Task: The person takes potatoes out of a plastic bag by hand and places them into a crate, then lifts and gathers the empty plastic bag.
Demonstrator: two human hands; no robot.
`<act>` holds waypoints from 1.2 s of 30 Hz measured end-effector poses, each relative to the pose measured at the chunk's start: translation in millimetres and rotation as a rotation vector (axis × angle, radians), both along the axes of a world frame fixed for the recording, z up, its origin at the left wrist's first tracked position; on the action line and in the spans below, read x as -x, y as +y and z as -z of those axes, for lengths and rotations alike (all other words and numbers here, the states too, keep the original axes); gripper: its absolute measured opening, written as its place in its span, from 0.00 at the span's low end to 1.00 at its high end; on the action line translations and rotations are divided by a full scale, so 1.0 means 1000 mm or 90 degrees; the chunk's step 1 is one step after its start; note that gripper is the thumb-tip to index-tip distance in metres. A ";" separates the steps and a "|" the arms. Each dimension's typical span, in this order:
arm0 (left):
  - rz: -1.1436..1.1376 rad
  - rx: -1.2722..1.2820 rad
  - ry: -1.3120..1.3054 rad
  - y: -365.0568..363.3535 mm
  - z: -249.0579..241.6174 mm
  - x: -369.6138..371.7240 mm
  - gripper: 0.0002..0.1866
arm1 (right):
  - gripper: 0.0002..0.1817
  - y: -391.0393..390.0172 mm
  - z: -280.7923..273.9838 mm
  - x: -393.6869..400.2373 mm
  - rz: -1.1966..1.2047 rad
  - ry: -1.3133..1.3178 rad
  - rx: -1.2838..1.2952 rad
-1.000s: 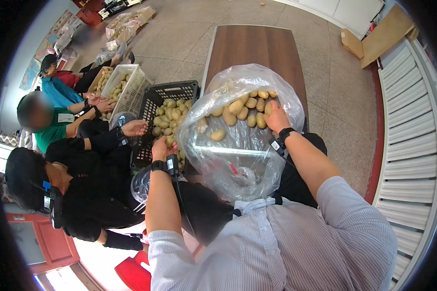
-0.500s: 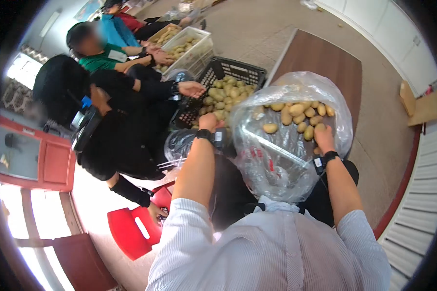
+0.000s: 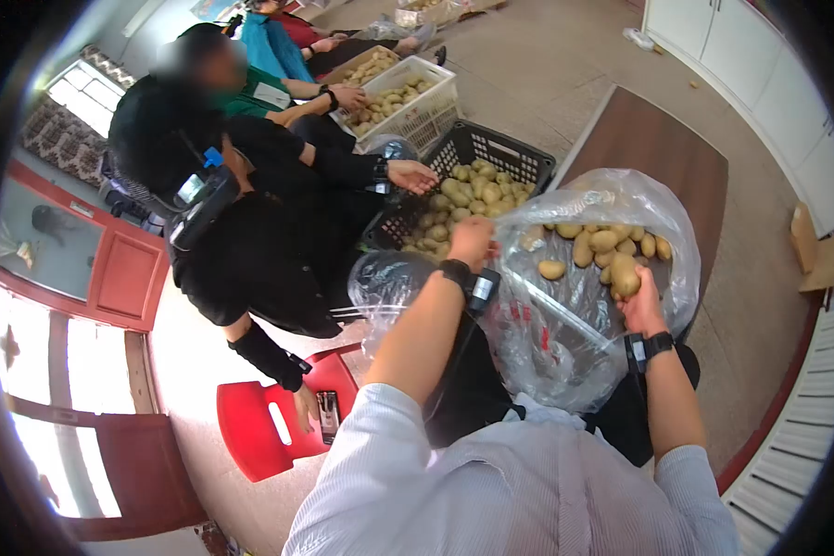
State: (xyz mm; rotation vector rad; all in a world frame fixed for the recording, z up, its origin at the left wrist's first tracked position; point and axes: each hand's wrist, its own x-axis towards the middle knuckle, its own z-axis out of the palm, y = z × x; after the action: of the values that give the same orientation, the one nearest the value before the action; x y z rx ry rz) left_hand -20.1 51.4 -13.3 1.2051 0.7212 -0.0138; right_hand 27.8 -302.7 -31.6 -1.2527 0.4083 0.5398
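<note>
A clear plastic bag [image 3: 565,347] lies open in front of me, with several potatoes [image 3: 602,241] inside toward its far end. My right hand [image 3: 646,306] is closed around a large potato [image 3: 625,276], lifted over the others in the bag's right part. My left hand [image 3: 473,243] is at the bag's left rim, beside the black crate [image 3: 542,167]. Its fingers are curled together; what they grip, if anything, is hidden. More potatoes [image 3: 473,195] fill that crate.
A co-worker in black sits at left, one open hand [image 3: 411,175] over the crate, the other on a red chair [image 3: 250,422] by a phone-like object [image 3: 328,417]. A brown-topped table [image 3: 658,139] stands behind the bag. White crate [image 3: 435,102] holds potatoes near another person.
My right hand has raised a potato from the pile. My left hand has shifted right toward the bag's rim. The view has also shifted, and the co-worker's crate-side hand stays open.
</note>
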 end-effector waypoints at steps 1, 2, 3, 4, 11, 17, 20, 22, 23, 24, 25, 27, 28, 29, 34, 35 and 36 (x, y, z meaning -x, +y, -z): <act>0.034 -0.009 -0.010 -0.007 -0.001 -0.001 0.14 | 0.26 0.004 -0.006 0.005 -0.004 -0.004 -0.009; 0.094 -0.042 -0.006 -0.011 -0.003 -0.003 0.14 | 0.26 0.007 -0.010 0.008 -0.052 0.008 -0.068; 0.092 -0.003 -0.005 -0.021 -0.010 -0.002 0.15 | 0.27 0.011 -0.013 0.010 -0.098 0.018 -0.125; 0.100 -0.002 -0.003 -0.030 -0.014 -0.002 0.15 | 0.26 0.017 -0.017 0.013 -0.122 0.031 -0.148; 0.263 -0.018 0.058 -0.077 -0.026 0.002 0.25 | 0.22 0.063 -0.015 0.036 -0.147 0.042 -0.179; 0.390 -0.008 0.087 -0.086 -0.037 0.005 0.33 | 0.24 0.086 -0.037 0.051 -0.211 -0.101 -0.081; 0.423 0.018 0.064 -0.087 -0.039 0.005 0.33 | 0.26 0.091 -0.034 0.051 -0.218 -0.148 -0.005; 0.431 0.023 0.056 -0.088 -0.034 0.005 0.33 | 0.27 0.092 -0.032 0.052 -0.238 -0.202 0.053; 0.407 0.000 0.057 -0.089 -0.032 0.005 0.32 | 0.27 0.093 -0.031 0.052 -0.237 -0.205 0.053; 0.383 -0.022 0.058 -0.088 -0.028 0.004 0.31 | 0.27 0.094 -0.030 0.053 -0.245 -0.223 0.031; 0.383 -0.025 0.057 -0.086 -0.023 0.003 0.31 | 0.27 0.095 -0.030 0.054 -0.253 -0.239 0.010; 0.354 -0.014 0.049 -0.082 -0.021 0.002 0.27 | 0.27 0.095 -0.031 0.054 -0.265 -0.266 0.019; 0.355 -0.016 0.048 -0.080 -0.022 0.001 0.27 | 0.27 0.095 -0.031 0.054 -0.278 -0.290 0.030; 0.340 0.028 0.050 -0.077 -0.024 0.000 0.26 | 0.27 0.094 -0.021 0.053 -0.277 -0.292 0.029; 0.223 0.098 0.040 -0.063 -0.021 -0.006 0.23 | 0.26 0.070 0.000 0.045 -0.254 -0.459 0.314; 0.191 0.115 0.021 -0.057 -0.019 -0.008 0.23 | 0.26 0.061 0.008 0.042 -0.251 -0.459 0.314; 0.159 0.132 0.001 -0.051 -0.019 -0.009 0.22 | 0.26 0.052 0.018 0.039 -0.216 -0.487 0.408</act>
State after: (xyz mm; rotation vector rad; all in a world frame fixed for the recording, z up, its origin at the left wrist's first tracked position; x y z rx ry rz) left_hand -11.2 0.0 5.6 1.0889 0.5529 -0.2900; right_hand -11.2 -251.1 -49.9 -2.0466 -0.3184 0.1680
